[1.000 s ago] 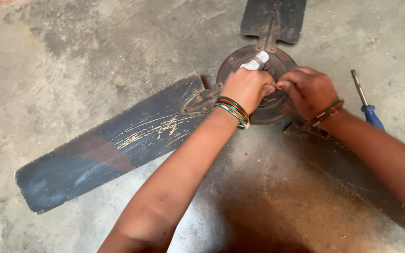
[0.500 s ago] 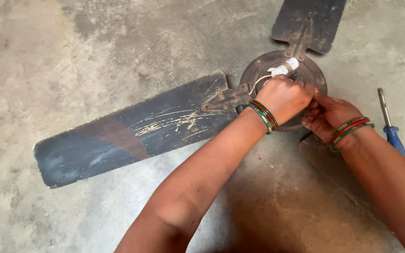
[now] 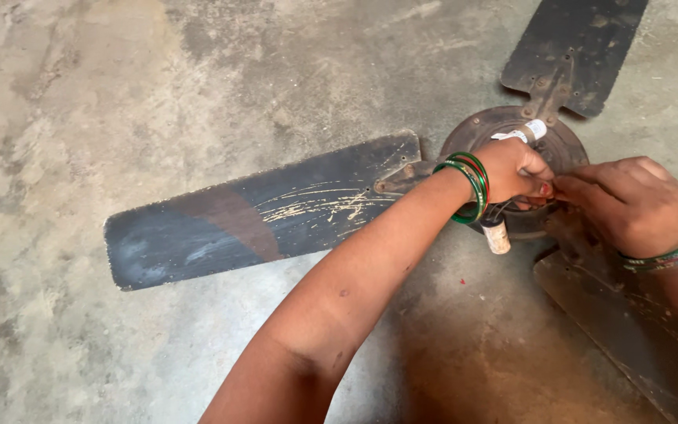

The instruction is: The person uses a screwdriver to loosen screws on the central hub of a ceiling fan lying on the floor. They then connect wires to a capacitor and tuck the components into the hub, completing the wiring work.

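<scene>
Fan hub: The round, rusty motor hub [image 3: 512,129] of a dismantled ceiling fan lay flat on the floor [image 3: 119,102], toward the upper right of my view, with both hands over its near side.
White wire ends: Two small white-sleeved wire ends [image 3: 529,132] stuck up from the hub, just beyond my left knuckles.
Small cylinder: A short pale cylinder [image 3: 497,234], perhaps a capacitor, hung or lay just below the hub's near edge, on dark leads.
Left hand: My left hand [image 3: 515,169], green and red bangles [image 3: 468,184] at the wrist, was curled tight on the hub, fingertips pinched around something too small to make out.
Right hand: My right hand [image 3: 633,206] met the left fingertip to fingertip, fingers narrowed to a pinch; I could not tell what it gripped.
Blades: One long dark scratched blade [image 3: 256,212] reached left, a second [image 3: 574,51] ran off the top edge, a third [image 3: 637,330] lay under my right forearm.
Step in hand: I judged this as fine work on the hub wiring or a small fastener.
Next move: It seemed to call for a steady, two-handed pinch and little force.
</scene>
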